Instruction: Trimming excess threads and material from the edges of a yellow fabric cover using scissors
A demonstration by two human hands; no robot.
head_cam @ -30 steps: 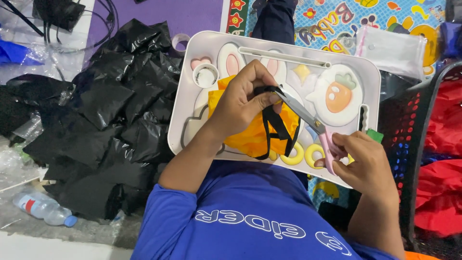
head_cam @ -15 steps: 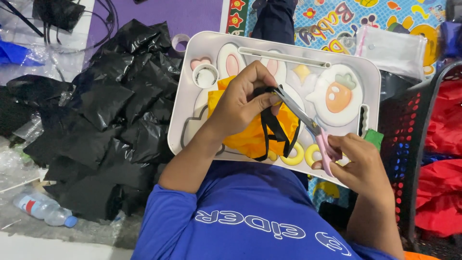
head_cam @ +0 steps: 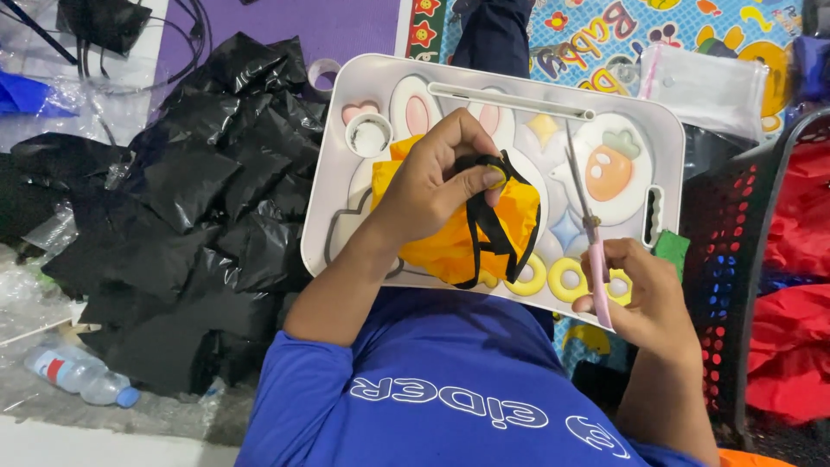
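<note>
Your left hand [head_cam: 432,186] pinches the black strap of the bunched orange fabric piece [head_cam: 471,229] on the white plastic lap tray [head_cam: 666,143]. Just to its right, your right hand [head_cam: 644,294] grips closed pink-handled scissors [head_cam: 588,229], blades pointing away.

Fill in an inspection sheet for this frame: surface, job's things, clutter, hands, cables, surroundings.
Surface: white plastic lap tray with rabbit and carrot pictures.
Job's things: orange fabric piece with black straps; pink-handled scissors.
Clutter: crumpled black plastic bags; clear plastic bottle.
Hands: left hand grips the fabric; right hand holds the scissors.
Cables: black cables, top left.
Surroundings: colourful play mat; black mesh basket.
</note>
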